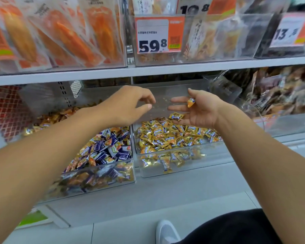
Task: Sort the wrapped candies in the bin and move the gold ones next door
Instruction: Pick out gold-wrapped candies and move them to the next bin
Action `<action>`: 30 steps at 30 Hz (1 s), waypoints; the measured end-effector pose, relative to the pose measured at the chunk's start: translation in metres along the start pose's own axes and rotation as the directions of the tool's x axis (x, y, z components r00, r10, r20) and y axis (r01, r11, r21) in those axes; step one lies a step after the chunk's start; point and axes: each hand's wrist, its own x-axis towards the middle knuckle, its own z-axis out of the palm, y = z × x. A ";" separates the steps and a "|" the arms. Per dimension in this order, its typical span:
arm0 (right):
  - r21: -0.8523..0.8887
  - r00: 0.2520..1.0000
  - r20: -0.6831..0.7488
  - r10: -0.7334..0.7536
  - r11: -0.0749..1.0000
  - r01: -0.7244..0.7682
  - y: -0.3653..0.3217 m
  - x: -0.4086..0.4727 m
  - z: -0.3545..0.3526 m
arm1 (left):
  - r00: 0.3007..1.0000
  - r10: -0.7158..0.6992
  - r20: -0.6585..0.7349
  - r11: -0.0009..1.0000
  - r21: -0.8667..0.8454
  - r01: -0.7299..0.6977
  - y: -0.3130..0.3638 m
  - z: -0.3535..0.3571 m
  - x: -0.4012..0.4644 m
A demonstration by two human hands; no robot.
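A gold-wrapped candy (191, 102) is carried in the right hand (199, 110), which is held palm-up above the far end of the right bin (216, 147), at about one o'clock from the middle of the view. Its grip is spread: the fingers lie nearly straight, and the candy rests on them near the thumb; whether the thumb presses on it cannot be told. A second gold candy (176, 116) is seen just beneath that hand, at the top of the pile; whether it is touched by the fingers or falling cannot be told.

The step in hand is judged to be the release of gold pieces into the neighbouring bin. It would be done well if the palm were tipped low over the pile, so that nothing bounces over the clear wall, and if each piece were checked for colour before being let go.

The left hand (130, 104) hovers at twelve o'clock, above the back of the left bin (128, 176); its grip is loosely curled and nothing is held in it. It is well placed to go down for the next pick.

The left bin holds a mixed heap (104, 150): purple-and-white wrappers among gold and orange ones. The right bin holds gold candies (172, 136) only, each a small, shiny, crinkled foil packet with a blue label. Such packets are judged to be light and slippery, so a gentle pinch at the body is advised.
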 end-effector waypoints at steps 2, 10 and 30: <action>-0.014 0.999 0.038 0.011 1.000 -0.010 0.002 0.000 0.003 | 0.999 0.009 -0.033 1.000 -0.016 -0.009 -0.006 -0.007 -0.023; -0.913 0.907 0.005 -0.422 0.369 0.177 0.018 -0.010 0.057 | 0.978 -0.186 -0.099 0.977 -0.120 0.174 -0.057 -0.008 -0.112; -0.655 0.699 0.715 0.003 -0.345 0.672 0.105 0.024 0.288 | 0.819 -0.568 0.081 0.823 0.079 0.563 -0.172 -0.045 -0.204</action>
